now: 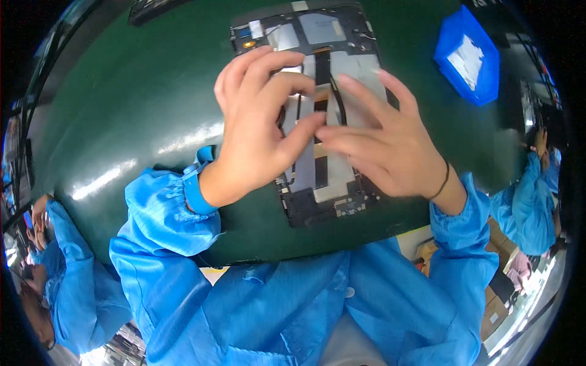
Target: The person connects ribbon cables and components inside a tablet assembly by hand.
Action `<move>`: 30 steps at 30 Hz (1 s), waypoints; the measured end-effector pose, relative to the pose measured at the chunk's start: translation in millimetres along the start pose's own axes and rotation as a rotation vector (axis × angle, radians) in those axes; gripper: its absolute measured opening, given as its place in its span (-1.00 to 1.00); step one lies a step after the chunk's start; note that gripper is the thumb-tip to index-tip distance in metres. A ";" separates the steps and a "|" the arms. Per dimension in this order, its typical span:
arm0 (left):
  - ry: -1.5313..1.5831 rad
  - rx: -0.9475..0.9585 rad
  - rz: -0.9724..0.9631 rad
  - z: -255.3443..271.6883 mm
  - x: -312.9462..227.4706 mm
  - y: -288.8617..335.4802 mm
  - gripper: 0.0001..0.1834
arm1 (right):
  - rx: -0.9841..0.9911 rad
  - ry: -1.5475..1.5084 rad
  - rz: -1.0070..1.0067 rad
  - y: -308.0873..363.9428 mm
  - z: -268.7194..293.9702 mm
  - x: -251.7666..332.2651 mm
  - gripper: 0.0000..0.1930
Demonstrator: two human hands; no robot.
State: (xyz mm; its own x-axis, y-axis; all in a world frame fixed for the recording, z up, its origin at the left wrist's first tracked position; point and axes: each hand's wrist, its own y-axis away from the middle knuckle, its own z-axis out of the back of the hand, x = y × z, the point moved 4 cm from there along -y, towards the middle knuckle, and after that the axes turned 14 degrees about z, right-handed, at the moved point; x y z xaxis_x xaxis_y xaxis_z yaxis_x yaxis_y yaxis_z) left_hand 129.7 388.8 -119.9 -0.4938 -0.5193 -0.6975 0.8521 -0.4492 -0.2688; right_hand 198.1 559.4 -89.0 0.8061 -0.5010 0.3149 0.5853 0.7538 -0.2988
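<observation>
An opened tablet (357, 67) lies on the green table, its inside facing up. Grey-white battery panels, black frame parts and a dark ribbon cable (321, 174) down the middle are exposed. Over its left side is my left hand (250, 122), fingers curved, with a gap between thumb and index finger. From the right, my right hand (390, 140) reaches over the panels, two fingers raised and others pointing at the ribbon cable. Its fingertips are smeared by motion and nearly meet my left thumb. Whether they pinch anything does not show.
A blue bin (488, 79) with white pieces inside stands at the far right of the green table (122, 97). A dark object (152, 9) lies at the far left edge. People in blue work at left (76, 280) and right (528, 207).
</observation>
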 end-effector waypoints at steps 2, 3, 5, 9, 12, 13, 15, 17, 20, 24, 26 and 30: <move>-0.002 -0.011 -0.004 2.0 1.8 -0.4 -0.59 | -0.060 0.016 -0.025 4.4 1.8 -6.8 -0.71; -0.011 -0.029 0.003 2.9 2.1 -0.7 -0.54 | -0.120 0.026 -0.038 7.4 5.6 -7.6 -0.73; 0.028 -0.039 0.000 3.6 4.3 0.9 -0.46 | -0.185 0.048 -0.119 11.5 9.7 -8.9 -0.78; 0.101 -0.099 -0.005 6.4 7.6 2.1 -0.46 | -0.165 -0.062 -0.401 9.0 -4.5 -2.3 -0.80; 0.051 -0.116 -0.093 18.0 1.5 5.8 -0.58 | -0.187 -0.206 -0.360 7.7 -5.9 7.9 -0.84; -0.007 -0.115 -0.157 22.8 -5.7 7.7 -0.66 | -0.185 -0.201 -0.352 8.1 -5.7 8.6 -0.84; -0.061 -0.086 -0.200 28.4 -25.9 12.8 -0.72 | -0.233 -0.163 -0.361 10.5 -2.4 8.7 -0.84; -0.061 -0.086 -0.244 21.9 -34.3 19.4 -0.67 | -0.254 -0.157 -0.333 7.1 -1.0 14.0 -0.85; -0.015 -0.118 -0.298 18.5 -40.2 21.3 -0.68 | -0.263 -0.141 -0.281 5.9 2.4 18.0 -0.86; -0.081 -0.276 -0.530 12.6 -48.7 40.3 -0.79 | -0.271 -0.397 -0.293 11.1 2.4 12.8 -0.86; -0.295 -0.332 -0.741 17.9 -57.7 51.4 -0.82 | -0.260 -0.511 -0.293 14.2 4.8 7.0 -0.87; -0.383 -0.340 -0.830 16.9 -59.5 56.6 -0.85 | -0.214 -0.530 -0.256 12.0 9.7 11.3 -0.89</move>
State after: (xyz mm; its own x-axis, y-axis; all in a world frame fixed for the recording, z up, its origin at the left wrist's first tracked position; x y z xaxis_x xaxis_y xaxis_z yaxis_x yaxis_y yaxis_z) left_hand 204.4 382.0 -82.4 -0.9314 -0.3609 0.0468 0.1831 -0.5760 -0.7967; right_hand 213.3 566.9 -80.3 0.5168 -0.3342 0.7882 0.8030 0.5085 -0.3109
